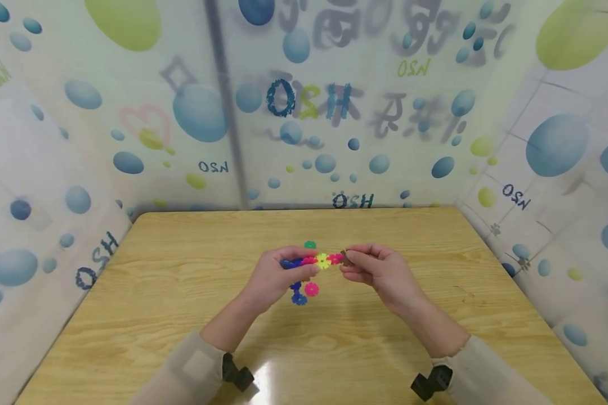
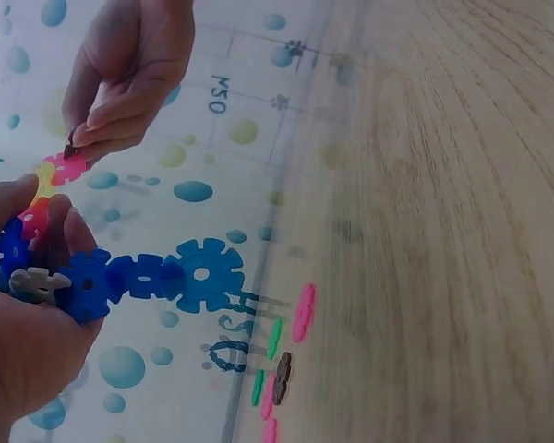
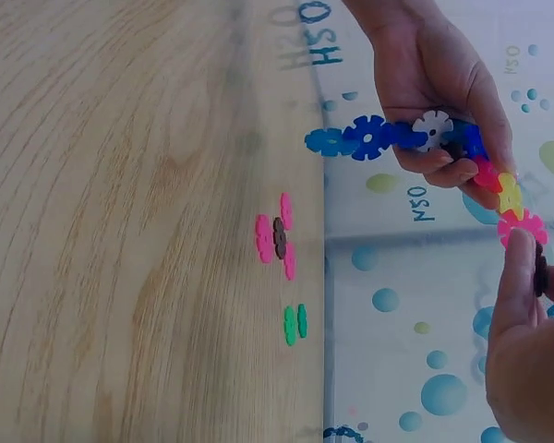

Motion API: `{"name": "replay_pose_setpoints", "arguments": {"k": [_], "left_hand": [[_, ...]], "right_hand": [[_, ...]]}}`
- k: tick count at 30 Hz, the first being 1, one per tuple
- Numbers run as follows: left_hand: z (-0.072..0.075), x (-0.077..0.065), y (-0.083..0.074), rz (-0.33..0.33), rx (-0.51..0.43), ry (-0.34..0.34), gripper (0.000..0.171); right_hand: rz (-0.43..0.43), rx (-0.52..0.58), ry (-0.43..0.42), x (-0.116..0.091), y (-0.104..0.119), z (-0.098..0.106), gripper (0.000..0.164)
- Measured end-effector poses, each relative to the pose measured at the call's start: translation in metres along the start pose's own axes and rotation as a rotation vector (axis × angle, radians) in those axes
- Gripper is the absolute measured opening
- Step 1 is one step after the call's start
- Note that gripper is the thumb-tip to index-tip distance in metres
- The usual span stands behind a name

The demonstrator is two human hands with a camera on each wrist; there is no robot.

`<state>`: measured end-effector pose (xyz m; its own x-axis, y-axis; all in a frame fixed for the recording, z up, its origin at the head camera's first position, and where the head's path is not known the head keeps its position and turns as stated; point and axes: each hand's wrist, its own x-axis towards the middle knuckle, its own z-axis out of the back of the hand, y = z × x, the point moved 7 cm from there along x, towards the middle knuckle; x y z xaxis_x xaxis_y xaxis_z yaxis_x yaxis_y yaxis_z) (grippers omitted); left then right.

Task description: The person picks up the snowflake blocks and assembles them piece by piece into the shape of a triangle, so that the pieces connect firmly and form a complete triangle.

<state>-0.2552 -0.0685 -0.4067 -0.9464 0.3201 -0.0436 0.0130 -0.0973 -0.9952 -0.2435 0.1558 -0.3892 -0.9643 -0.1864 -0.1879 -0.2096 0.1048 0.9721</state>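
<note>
Closest in: two pale sleeves, one on each forearm, with a small black device strapped at the left wrist and another black unit at the right.

Both hands raised near each other above the tabletop, a linked chain of toothed plastic discs running between them. Left hand: fingers curled about the chain, thumb and fingertips pinching it near its middle. Right hand: thumb and fingers close together, pinching a dark brown disc at the chain's right end. Brown disc meets the edge of the end pink disc; cannot tell whether the two are slotted together.

Chain order, from that pink end toward the left hand: yellow disc, a second, redder pink disc, dark blue, then a whitish disc at the left palm. Beyond the palm, a blue tail sticks out free, its last disc lighter and larger-looking.

Loose discs lie flat on the tabletop past the hands: three pink, one brown among them, two green side by side and slightly apart from the rest.

Behind: backdrop printed with blue and lime spots, mirrored "H2O" lettering.
</note>
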Motion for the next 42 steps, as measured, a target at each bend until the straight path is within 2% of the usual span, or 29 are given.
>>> {"name": "replay_pose_setpoints", "arguments": {"k": [3, 7, 9, 12, 15, 17, 20, 27, 35, 38, 40, 42], "left_hand": [[0.002, 0.002, 0.001, 0.002, -0.059, -0.01, 0.037], [0.005, 0.005, 0.004, 0.03, -0.23, -0.038, 0.032], [0.007, 0.005, 0.005, 0.044, -0.341, -0.056, 0.026], [0.008, 0.006, 0.006, 0.044, -0.453, -0.074, 0.018], [0.007, 0.007, 0.006, 0.039, -0.522, -0.082, 0.017], [0.005, 0.008, 0.006, 0.039, -0.551, -0.079, 0.017], [0.001, 0.008, 0.005, 0.043, -0.57, -0.072, 0.017], [-0.002, 0.007, 0.007, 0.068, -0.605, -0.093, 0.018], [-0.009, 0.005, 0.011, 0.088, -0.64, -0.064, 0.027], [-0.01, 0.005, 0.011, 0.074, -0.641, -0.065, 0.028], [-0.01, 0.005, 0.01, 0.055, -0.66, -0.078, 0.028], [-0.008, 0.006, 0.009, 0.036, -0.689, -0.097, 0.027]], "right_hand": [[-0.016, -0.013, -0.011, 0.002, 0.0, 0.003, 0.031], [-0.031, -0.075, -0.013, 0.005, -0.006, 0.006, 0.039], [-0.038, -0.156, 0.043, 0.005, -0.012, 0.004, 0.042], [-0.048, -0.278, 0.191, 0.004, -0.026, -0.009, 0.049], [-0.049, -0.342, 0.32, 0.001, -0.037, -0.024, 0.057], [-0.042, -0.358, 0.354, 0.0, -0.041, -0.032, 0.059], [-0.005, -0.358, 0.33, 0.001, -0.036, -0.038, 0.057], [0.083, -0.208, 0.092, 0.008, -0.011, -0.029, 0.042], [0.115, -0.17, 0.014, 0.015, -0.001, -0.024, 0.043], [0.112, -0.21, 0.042, 0.016, -0.003, -0.026, 0.043], [0.091, -0.267, 0.118, 0.015, -0.008, -0.031, 0.046], [0.054, -0.327, 0.23, 0.012, -0.017, -0.038, 0.051]]}}
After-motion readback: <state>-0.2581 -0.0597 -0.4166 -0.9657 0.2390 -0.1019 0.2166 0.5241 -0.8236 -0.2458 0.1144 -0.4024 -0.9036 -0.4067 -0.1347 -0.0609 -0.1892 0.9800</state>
